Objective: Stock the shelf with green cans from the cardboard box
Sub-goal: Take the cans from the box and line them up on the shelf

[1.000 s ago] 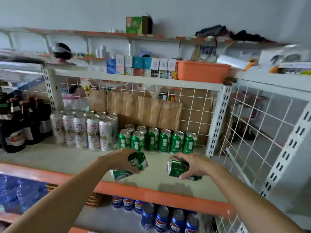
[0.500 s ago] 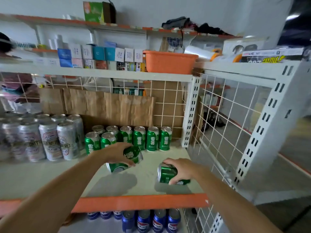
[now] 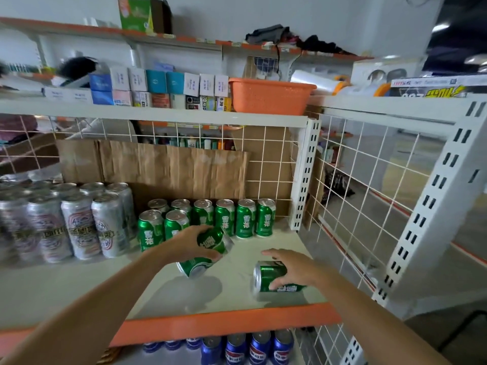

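My left hand grips two green cans stacked one over the other, tilted, just above the white shelf in front of the standing green cans. My right hand grips one green can lying on its side, low over the shelf near its orange front edge. Several green cans stand upright in two rows at the back right. The cardboard box is out of view.
Tall silver cans stand on the shelf's left. A white wire grid wall closes the right side. Cardboard sheets lean on the back grid. Blue cans fill the shelf below. An orange basket sits above.
The view has swung right and closer to the shelf. Both hands have moved forward and lower over the shelf with their cans; the right hand's can is nearer the shelf surface.
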`<state>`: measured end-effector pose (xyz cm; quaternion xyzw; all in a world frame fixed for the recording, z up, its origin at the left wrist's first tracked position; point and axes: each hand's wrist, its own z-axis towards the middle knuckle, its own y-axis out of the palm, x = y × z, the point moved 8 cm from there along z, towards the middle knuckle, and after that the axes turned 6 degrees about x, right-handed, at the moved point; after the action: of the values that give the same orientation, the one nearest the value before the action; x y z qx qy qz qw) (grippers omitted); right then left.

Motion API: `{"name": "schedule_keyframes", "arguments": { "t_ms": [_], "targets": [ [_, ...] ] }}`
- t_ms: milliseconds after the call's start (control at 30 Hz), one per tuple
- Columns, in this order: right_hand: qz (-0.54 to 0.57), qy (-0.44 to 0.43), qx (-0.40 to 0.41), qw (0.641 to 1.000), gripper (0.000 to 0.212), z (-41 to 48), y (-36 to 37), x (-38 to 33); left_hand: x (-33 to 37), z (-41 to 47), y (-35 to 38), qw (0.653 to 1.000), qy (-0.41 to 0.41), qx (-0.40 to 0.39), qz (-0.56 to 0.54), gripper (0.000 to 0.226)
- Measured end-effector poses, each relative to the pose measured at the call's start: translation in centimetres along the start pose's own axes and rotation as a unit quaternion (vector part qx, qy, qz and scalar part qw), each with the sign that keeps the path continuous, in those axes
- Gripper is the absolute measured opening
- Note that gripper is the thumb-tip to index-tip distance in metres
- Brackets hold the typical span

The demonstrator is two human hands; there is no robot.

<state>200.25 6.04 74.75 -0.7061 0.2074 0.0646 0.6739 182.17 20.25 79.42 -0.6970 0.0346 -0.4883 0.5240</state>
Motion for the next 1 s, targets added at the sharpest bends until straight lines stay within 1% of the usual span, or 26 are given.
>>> {"name": "schedule_keyframes", "arguments": {
  "t_ms": [67, 100, 133, 167, 267, 300, 367, 400, 467, 533, 600, 667, 733, 833, 900, 1000],
  "targets": [
    [0.065, 0.007, 0.038, 0.997, 0.09, -0.2, -1.3, -1.3, -0.4, 0.0, -0.4, 0.999, -0.006, 0.024, -0.04, 0.088],
    [0.097, 0.008, 0.057, 0.994, 0.096, -0.2, -2.0, -2.1, -0.6, 0.1, -0.6, 0.998, -0.009, 0.035, -0.053, 0.09],
    [0.132, 0.006, 0.075, 0.988, 0.099, -0.1, -2.6, -2.9, -0.5, 0.1, -0.7, 0.997, -0.006, 0.045, -0.059, 0.091],
    [0.173, 0.001, 0.094, 0.98, 0.098, 0.0, -3.2, -3.8, -0.2, 0.0, -0.9, 0.997, 0.0, 0.055, -0.058, 0.09],
    [0.313, -0.011, 0.125, 0.941, 0.086, 0.4, -4.7, -6.1, 1.7, -0.4, -1.4, 0.994, 0.039, 0.093, -0.043, 0.086],
    [0.352, -0.011, 0.125, 0.928, 0.08, 0.6, -4.9, -6.8, 2.5, -0.6, -1.5, 0.993, 0.052, 0.097, -0.042, 0.086],
    [0.408, -0.011, 0.123, 0.905, 0.062, 1.0, -5.2, -7.9, 4.0, -1.0, -1.3, 0.993, 0.076, 0.084, -0.045, 0.083],
    [0.425, -0.013, 0.121, 0.897, 0.053, 1.1, -5.1, -8.3, 4.8, -1.3, -1.2, 0.992, 0.092, 0.079, -0.043, 0.08],
    [0.427, -0.015, 0.128, 0.895, 0.041, 1.3, -5.1, -8.7, 6.2, -1.7, -1.1, 0.989, 0.123, 0.081, -0.033, 0.074],
    [0.428, -0.02, 0.153, 0.89, 0.032, 1.3, -5.3, -8.7, 6.7, -1.9, -1.2, 0.987, 0.13, 0.09, -0.036, 0.072],
    [0.435, -0.03, 0.181, 0.881, 0.027, 1.1, -5.8, -8.7, 7.0, -2.0, -1.3, 0.985, 0.131, 0.103, -0.038, 0.075],
    [0.423, -0.041, 0.212, 0.88, 0.032, 0.9, -6.5, -8.6, 7.2, -2.0, -1.4, 0.983, 0.138, 0.121, -0.034, 0.084],
    [0.411, -0.056, 0.235, 0.879, 0.044, 0.7, -7.2, -8.6, 7.0, -2.1, -1.6, 0.982, 0.131, 0.127, -0.042, 0.101],
    [0.434, -0.068, 0.238, 0.866, 0.058, 0.5, -8.1, -8.4, 5.6, -2.3, -1.3, 0.986, 0.101, 0.104, -0.084, 0.115],
    [0.454, -0.082, 0.218, 0.86, 0.061, 0.3, -8.8, -8.3, 4.4, -2.4, -1.0, 0.978, 0.083, 0.097, -0.164, 0.121],
    [0.47, -0.1, 0.155, 0.863, 0.065, 0.0, -9.5, -8.6, 3.6, -3.1, 0.0, 0.94, 0.07, 0.071, -0.325, 0.113]
  ]
}}
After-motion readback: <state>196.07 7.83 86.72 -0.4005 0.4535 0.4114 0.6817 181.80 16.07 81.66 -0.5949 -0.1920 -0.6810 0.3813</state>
